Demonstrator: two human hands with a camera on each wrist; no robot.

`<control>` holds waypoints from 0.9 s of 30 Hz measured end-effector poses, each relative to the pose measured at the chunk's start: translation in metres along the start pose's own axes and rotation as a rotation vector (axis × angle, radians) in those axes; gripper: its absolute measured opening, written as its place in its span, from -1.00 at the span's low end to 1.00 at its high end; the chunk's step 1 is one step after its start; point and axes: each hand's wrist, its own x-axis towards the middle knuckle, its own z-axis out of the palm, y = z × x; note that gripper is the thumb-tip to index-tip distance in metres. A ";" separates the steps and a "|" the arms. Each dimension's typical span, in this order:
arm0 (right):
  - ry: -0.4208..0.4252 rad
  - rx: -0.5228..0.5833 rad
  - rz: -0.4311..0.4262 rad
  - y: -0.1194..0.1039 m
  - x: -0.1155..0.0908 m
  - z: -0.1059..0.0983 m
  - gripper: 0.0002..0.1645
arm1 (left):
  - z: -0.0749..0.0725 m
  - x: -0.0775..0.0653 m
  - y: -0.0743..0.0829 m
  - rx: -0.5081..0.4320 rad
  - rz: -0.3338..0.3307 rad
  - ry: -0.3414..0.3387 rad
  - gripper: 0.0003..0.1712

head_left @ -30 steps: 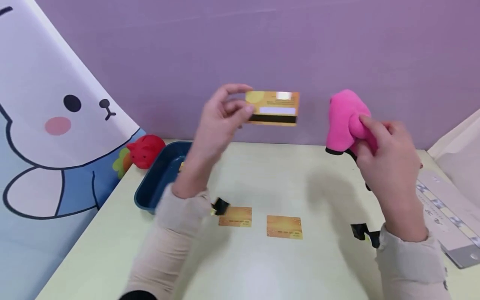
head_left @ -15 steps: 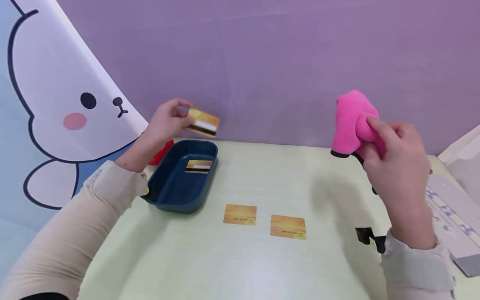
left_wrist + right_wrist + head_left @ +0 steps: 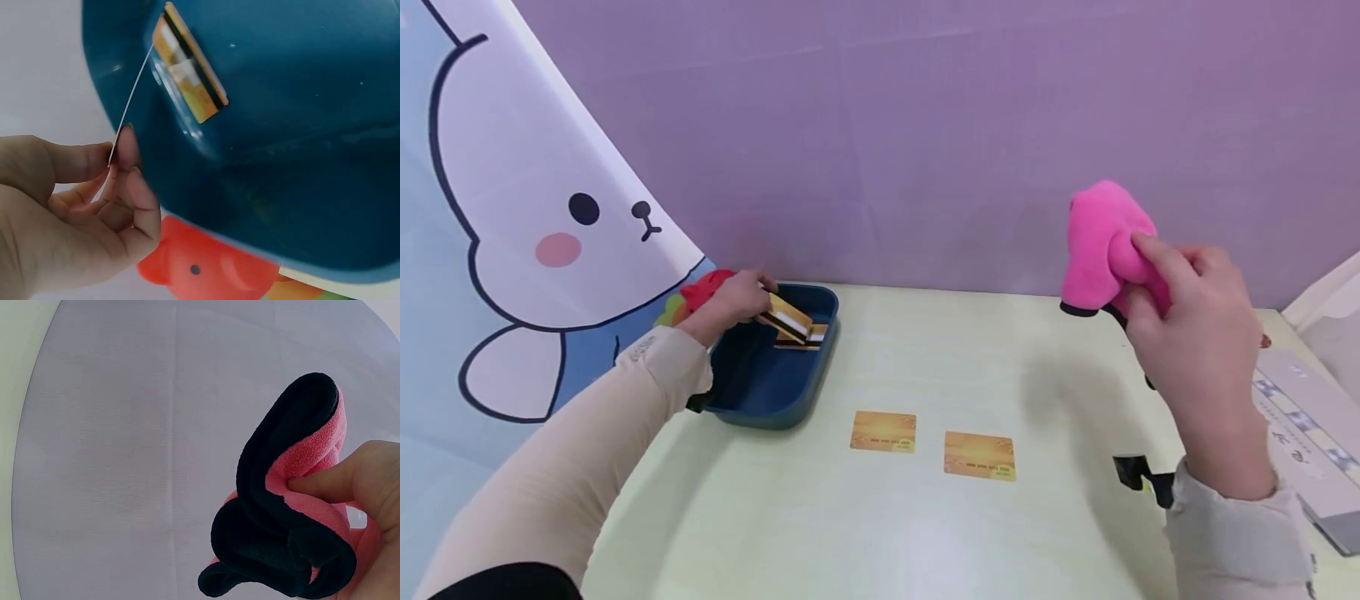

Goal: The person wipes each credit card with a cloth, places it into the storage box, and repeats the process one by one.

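Note:
My left hand (image 3: 741, 298) pinches an orange bank card (image 3: 787, 315) over a dark blue plastic basin (image 3: 756, 408). In the left wrist view the pinched card shows edge-on as a thin white line, its far end slanting down toward the basin's end. A second bank card (image 3: 190, 75), stripe side up, lies in the basin. At the right, my right hand (image 3: 1198, 350) holds a bunched pink cloth (image 3: 1097, 250) up above the table. Black trim (image 3: 250, 469) runs along the cloth's edge. Two more bank cards, a left one (image 3: 883, 432) and a right one (image 3: 980, 456), lie flat on the table.
A red toy pig (image 3: 200, 265) stands behind the basin's left side. White box (image 3: 1307, 433) at the table's right edge. A purple backdrop (image 3: 925, 167) rises at the back, and a printed rabbit banner (image 3: 527, 200) hangs at the left.
My left hand has carried its card from mid-air at the centre leftward, then down into the basin. My right hand keeps the pink cloth at nearly the same spot.

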 end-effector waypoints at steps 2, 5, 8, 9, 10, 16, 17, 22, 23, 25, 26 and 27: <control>0.000 0.003 0.005 -0.001 0.000 0.001 -0.51 | 0.004 0.003 -0.002 0.000 -0.008 -0.012 -0.56; -0.001 0.005 0.007 -0.002 -0.001 0.001 -0.51 | 0.008 0.007 -0.004 -0.010 -0.037 -0.039 -0.55; 0.002 0.006 0.007 -0.004 -0.001 0.002 -0.51 | 0.011 0.010 -0.008 -0.007 -0.077 -0.058 -0.54; 0.005 0.006 0.005 -0.005 -0.001 0.002 -0.51 | 0.011 0.010 -0.009 -0.009 -0.087 -0.066 -0.54; 0.009 0.005 0.003 -0.005 -0.001 0.002 -0.51 | 0.011 0.011 -0.010 -0.009 -0.096 -0.072 -0.53; 0.015 0.007 -0.006 -0.007 0.001 0.002 -0.52 | 0.009 0.011 -0.013 0.012 -0.152 -0.132 -0.44; 0.010 0.008 -0.005 -0.007 0.001 0.002 -0.52 | 0.008 0.010 -0.013 0.016 -0.169 -0.147 -0.41; 0.000 0.006 0.007 -0.007 -0.001 0.003 -0.51 | 0.003 0.002 -0.009 0.099 -0.189 -0.149 -0.30; 0.000 0.005 0.007 -0.007 -0.001 0.003 -0.51 | 0.001 -0.001 -0.006 0.132 -0.159 -0.120 -0.30; 0.001 0.006 0.010 -0.007 -0.002 0.003 -0.51 | -0.001 -0.009 0.001 0.223 -0.065 -0.028 -0.32; 0.000 0.006 0.010 -0.008 -0.002 0.002 -0.51 | -0.001 -0.014 0.007 0.261 -0.002 0.024 -0.34; 0.000 0.007 0.008 -0.008 -0.001 0.002 -0.51 | 0.001 -0.020 0.014 0.295 0.064 0.075 -0.36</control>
